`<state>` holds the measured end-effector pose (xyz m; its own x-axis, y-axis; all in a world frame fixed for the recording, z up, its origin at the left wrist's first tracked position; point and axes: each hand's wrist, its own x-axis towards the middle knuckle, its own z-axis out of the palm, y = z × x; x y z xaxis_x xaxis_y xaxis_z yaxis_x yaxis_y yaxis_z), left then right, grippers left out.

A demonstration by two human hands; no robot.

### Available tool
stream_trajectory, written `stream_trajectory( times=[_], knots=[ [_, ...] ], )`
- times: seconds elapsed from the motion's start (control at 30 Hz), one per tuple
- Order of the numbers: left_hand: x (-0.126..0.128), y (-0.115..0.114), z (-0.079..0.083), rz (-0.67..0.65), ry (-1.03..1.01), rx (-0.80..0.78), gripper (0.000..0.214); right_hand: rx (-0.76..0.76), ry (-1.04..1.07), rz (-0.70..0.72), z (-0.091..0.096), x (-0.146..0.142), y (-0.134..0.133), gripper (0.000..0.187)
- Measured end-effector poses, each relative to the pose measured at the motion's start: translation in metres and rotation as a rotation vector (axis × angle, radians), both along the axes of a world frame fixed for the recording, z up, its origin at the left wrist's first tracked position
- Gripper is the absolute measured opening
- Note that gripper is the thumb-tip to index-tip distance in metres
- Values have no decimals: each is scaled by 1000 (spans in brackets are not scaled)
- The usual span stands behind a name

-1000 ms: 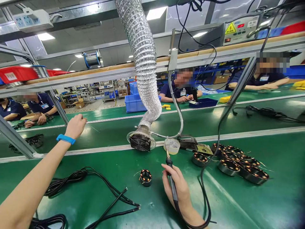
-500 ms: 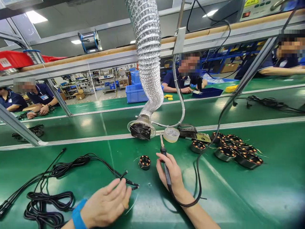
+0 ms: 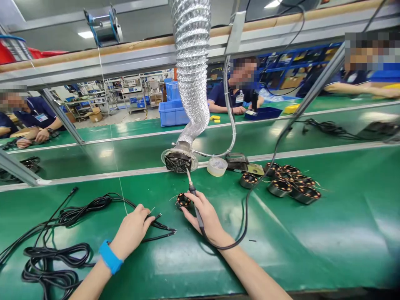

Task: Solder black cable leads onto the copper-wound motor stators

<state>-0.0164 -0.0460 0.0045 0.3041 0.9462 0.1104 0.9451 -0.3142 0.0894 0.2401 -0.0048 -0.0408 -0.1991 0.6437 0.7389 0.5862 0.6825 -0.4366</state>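
Note:
My right hand (image 3: 206, 216) grips a soldering iron (image 3: 196, 208), its tip pointing up and away before the fan. The thumb and fingertips of that hand reach the edge of a small motor stator (image 3: 183, 201) with copper coils; whether they press on it I cannot tell. My left hand (image 3: 134, 231), a blue band on its wrist, is pinched on a thin solder wire (image 3: 122, 191) that hangs from above, a short end poking out past the fingers. Beneath and beside this hand lie black cables (image 3: 162, 236) with bared ends.
A fan (image 3: 178, 163) on a silver duct (image 3: 195, 62) hangs ahead. Right of it stand a tape roll (image 3: 217, 166) and several larger stators (image 3: 281, 187). Coiled cables (image 3: 56, 254) cover the left side. A wire spool (image 3: 104, 29) sits on the overhead shelf. Co-workers (image 3: 237, 91) sit opposite.
My left hand has moved up and left and closed on the solder wire. My right hand has carried the soldering iron left, its fingers now at the small stator. The view has shifted slightly.

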Motion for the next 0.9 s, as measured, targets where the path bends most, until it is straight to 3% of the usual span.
stream_trajectory(
  times=[0.13,0.3,0.4,0.5,0.63,0.77,0.9],
  knots=[
    [-1,-1,2,-9,25,-99,19,-67,-11,30,-4,0,2,40],
    [0,-22,-2,-167,-192,-188,22,-119,-5,82,-6,0,5,40],
    [-1,-22,-1,-268,-333,-303,33,-150,12,128,-5,-1,5,40],
    [6,-4,3,-164,-515,-286,43,-144,31,131,-5,-3,6,40],
    [33,31,10,26,-664,-198,39,-123,29,91,-8,-7,6,42],
    [55,51,12,-9,-663,-330,38,-139,63,63,-7,-10,3,46],
    [53,64,7,-49,-781,-423,37,-174,62,86,-5,-9,5,50]
  ],
)
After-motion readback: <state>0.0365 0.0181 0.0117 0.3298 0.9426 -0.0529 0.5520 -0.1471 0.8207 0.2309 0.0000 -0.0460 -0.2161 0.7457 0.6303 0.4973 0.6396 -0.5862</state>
